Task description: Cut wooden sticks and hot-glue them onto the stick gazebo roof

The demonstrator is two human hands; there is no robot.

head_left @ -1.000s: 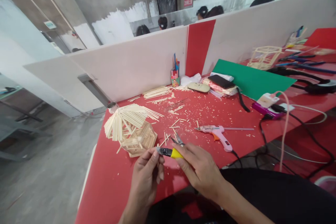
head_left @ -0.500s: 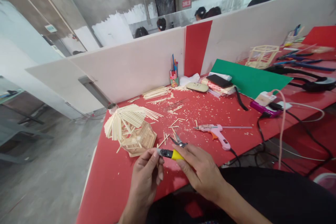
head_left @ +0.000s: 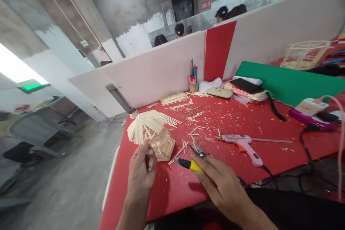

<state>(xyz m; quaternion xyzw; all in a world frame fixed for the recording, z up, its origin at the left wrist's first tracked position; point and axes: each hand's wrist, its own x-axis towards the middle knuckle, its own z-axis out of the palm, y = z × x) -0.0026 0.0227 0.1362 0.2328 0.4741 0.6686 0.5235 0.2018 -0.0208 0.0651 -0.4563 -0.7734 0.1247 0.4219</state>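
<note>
Far to the left of the left hand, past the table's edge, a grey chair (head_left: pixel 35 127) stands on the bare floor (head_left: pixel 78 176). The red table (head_left: pixel 115 205) lies under both hands. Just beyond the left hand's fingertips is a roof of sticks (head_left: pixel 151 120), its sticks fanned out and sloping down. The left hand (head_left: pixel 142 169) is raised, its thumb and forefinger close together at the tips and the other fingers loosely curled; whether something small is pinched there, I cannot tell. The fingertips overlap the roof's lower edge in view, but I cannot tell whether they touch it. Just right of those fingertips, below the roof, sits a six-sided body (head_left: pixel 167 146) of sticks. Farther off, ahead of both hands, lies a pile of sticks (head_left: pixel 175 97), with a pen cup (head_left: pixel 193 85) by the divider to its right.

Between the hands is a knife (head_left: pixel 196 166) with a yellow handle, its blade pointing left toward the left hand and clear of it. The right hand (head_left: pixel 225 187) has its fingers and thumb closed around that handle. Just beyond its knuckles are cutters (head_left: pixel 199 153), their blades apart and their handles mostly hidden by the hand. Well ahead of the right hand are a pale case (head_left: pixel 219 92) and a black phone (head_left: pixel 246 85). Near it, to the right and ahead, a pink glue gun (head_left: pixel 244 143) lies on its side. Farther right are a green board (head_left: pixel 291 84) and a purple power strip (head_left: pixel 304 118), with a stick frame (head_left: pixel 304 55) beyond the board.
</note>
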